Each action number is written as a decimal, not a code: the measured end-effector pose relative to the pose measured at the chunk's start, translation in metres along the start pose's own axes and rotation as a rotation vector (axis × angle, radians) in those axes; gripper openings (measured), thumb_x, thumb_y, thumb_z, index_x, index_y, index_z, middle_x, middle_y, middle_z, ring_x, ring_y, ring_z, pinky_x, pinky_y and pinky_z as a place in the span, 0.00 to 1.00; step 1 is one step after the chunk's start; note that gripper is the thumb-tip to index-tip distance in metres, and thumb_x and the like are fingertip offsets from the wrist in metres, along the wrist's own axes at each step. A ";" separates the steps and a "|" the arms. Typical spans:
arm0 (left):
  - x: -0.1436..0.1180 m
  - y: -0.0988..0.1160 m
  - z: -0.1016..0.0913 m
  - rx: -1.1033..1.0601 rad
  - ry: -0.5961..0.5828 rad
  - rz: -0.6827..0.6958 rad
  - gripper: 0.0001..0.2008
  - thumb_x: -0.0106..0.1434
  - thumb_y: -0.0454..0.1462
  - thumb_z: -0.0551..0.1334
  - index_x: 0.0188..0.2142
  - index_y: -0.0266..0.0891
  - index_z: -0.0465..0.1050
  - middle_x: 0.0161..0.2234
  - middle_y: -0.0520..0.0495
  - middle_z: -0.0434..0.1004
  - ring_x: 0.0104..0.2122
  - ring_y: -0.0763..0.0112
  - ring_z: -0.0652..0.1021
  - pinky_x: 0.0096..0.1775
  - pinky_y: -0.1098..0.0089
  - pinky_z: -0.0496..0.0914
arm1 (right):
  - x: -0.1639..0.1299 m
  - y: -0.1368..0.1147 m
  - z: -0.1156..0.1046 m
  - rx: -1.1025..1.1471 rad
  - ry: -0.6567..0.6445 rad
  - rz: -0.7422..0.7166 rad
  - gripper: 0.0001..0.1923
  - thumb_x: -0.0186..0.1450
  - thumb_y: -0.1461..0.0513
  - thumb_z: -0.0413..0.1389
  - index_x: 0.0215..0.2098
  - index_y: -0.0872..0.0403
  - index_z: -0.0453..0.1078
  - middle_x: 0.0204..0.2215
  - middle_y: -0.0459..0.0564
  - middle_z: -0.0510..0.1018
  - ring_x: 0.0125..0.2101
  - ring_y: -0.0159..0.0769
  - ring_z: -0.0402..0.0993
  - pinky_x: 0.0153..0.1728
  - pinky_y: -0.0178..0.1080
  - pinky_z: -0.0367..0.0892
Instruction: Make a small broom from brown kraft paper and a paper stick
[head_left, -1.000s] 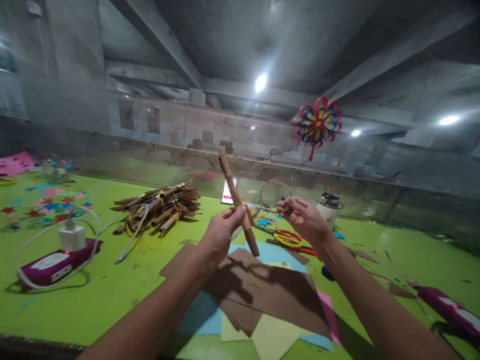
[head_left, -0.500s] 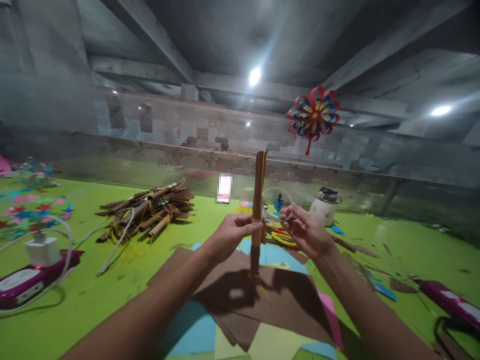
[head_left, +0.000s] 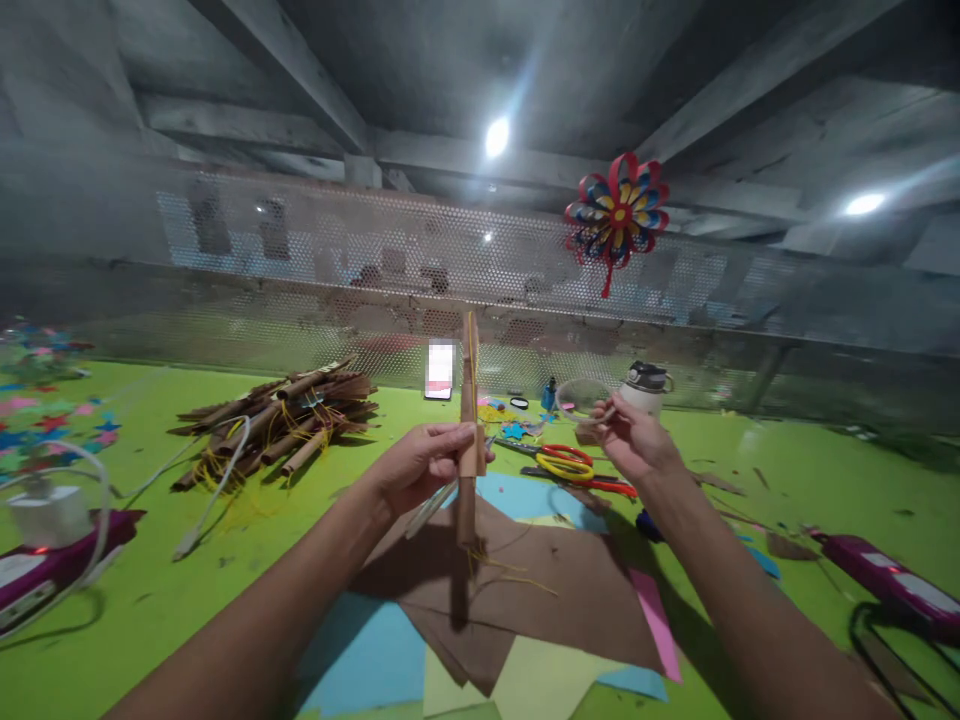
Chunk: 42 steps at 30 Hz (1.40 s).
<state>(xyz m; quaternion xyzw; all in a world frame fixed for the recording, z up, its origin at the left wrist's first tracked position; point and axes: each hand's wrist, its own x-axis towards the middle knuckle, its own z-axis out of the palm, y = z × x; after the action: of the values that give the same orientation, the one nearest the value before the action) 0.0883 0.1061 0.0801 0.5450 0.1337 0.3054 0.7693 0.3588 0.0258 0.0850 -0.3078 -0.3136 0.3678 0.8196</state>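
My left hand [head_left: 420, 465] grips a brown rolled paper stick [head_left: 469, 400] upright above the green table [head_left: 187, 590]; yellow thread runs along the stick and hangs loose below it. My right hand [head_left: 634, 440] is raised to the right of the stick, pinching the end of a thin looped strand [head_left: 577, 395]. Brown paper sheets [head_left: 540, 590] lie under both hands on top of blue, yellow and pink sheets.
A pile of similar brown sticks [head_left: 281, 420] lies at the left. Red and yellow scissors [head_left: 574, 465], a white bottle [head_left: 645, 388] and a phone [head_left: 440, 368] sit behind my hands. Purple devices with cables lie at the far left [head_left: 45, 570] and right [head_left: 885, 590]. A paper pinwheel [head_left: 616, 212] hangs on the mesh fence.
My left hand turned the stick from a tilt to upright and shifted it left. My right hand moved away to the right, drawing the strand out. The view drifted rightwards.
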 end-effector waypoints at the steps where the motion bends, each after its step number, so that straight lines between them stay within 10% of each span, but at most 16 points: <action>1: 0.000 0.001 -0.004 -0.003 0.019 -0.001 0.12 0.52 0.38 0.68 0.34 0.30 0.76 0.32 0.40 0.78 0.35 0.64 0.78 0.41 0.67 0.69 | 0.003 -0.003 -0.004 0.002 0.022 -0.002 0.08 0.59 0.65 0.59 0.24 0.54 0.64 0.18 0.44 0.73 0.19 0.29 0.70 0.17 0.31 0.66; 14: 0.065 0.040 -0.044 0.491 0.278 0.027 0.09 0.50 0.39 0.68 0.26 0.35 0.77 0.26 0.40 0.77 0.33 0.59 0.75 0.40 0.56 0.67 | -0.021 -0.006 -0.001 -0.003 -0.024 0.061 0.07 0.57 0.64 0.61 0.25 0.54 0.67 0.23 0.46 0.75 0.24 0.31 0.71 0.25 0.35 0.69; 21: 0.029 0.023 0.017 0.103 -0.136 0.005 0.10 0.56 0.39 0.65 0.33 0.32 0.75 0.34 0.39 0.76 0.37 0.63 0.75 0.44 0.56 0.69 | -0.047 -0.005 0.021 0.012 -0.187 0.063 0.07 0.55 0.62 0.64 0.27 0.55 0.70 0.25 0.44 0.74 0.26 0.28 0.70 0.28 0.32 0.68; 26: 0.010 0.004 0.046 -0.097 -0.213 0.000 0.08 0.56 0.38 0.65 0.31 0.33 0.74 0.29 0.43 0.76 0.35 0.64 0.77 0.42 0.60 0.70 | -0.058 -0.002 0.027 -0.048 -0.239 -0.005 0.08 0.57 0.59 0.63 0.28 0.55 0.70 0.26 0.46 0.75 0.27 0.28 0.71 0.30 0.31 0.69; 42: -0.020 0.019 0.030 0.120 -0.053 0.064 0.10 0.54 0.37 0.67 0.32 0.30 0.77 0.29 0.43 0.76 0.31 0.70 0.75 0.38 0.68 0.67 | -0.081 -0.010 -0.025 -0.372 -0.250 -0.063 0.07 0.59 0.59 0.61 0.32 0.55 0.74 0.26 0.49 0.75 0.27 0.33 0.70 0.29 0.35 0.68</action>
<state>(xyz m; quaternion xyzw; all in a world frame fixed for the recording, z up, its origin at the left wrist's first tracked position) 0.0825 0.0755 0.1061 0.6019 0.1140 0.3066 0.7285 0.3382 -0.0509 0.0541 -0.3957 -0.4847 0.3133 0.7144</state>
